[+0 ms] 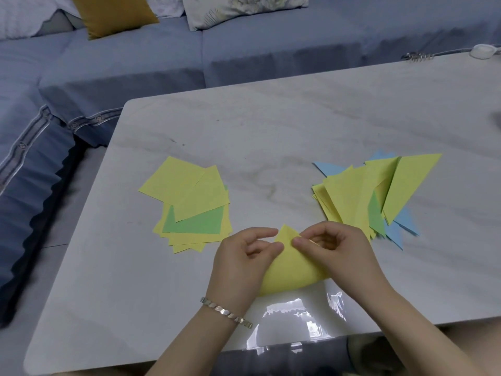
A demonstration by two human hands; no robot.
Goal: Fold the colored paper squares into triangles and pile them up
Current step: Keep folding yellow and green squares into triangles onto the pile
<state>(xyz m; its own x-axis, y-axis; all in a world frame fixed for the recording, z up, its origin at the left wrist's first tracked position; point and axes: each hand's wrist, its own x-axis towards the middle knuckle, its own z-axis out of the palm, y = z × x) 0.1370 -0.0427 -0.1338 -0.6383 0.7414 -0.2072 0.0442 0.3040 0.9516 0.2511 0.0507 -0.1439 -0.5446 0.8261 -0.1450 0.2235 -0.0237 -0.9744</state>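
Note:
A yellow paper square [291, 270] is bent over on itself near the front of the white table [271, 137], its fold still rounded and its corners meeting at the top. My left hand [244, 264] and my right hand [336, 251] pinch those corners together. To the left lies a loose stack of flat squares [189, 202], mostly yellow with a green one among them. On the right sits a fanned pile of folded triangles [379, 191], yellow, green and blue.
A blue sofa [244, 50] with a mustard cushion [113, 14] and a patterned cushion [238, 9] runs behind and left of the table. A metal utensil [417, 56] and a small white object [484, 51] lie at the table's far right edge.

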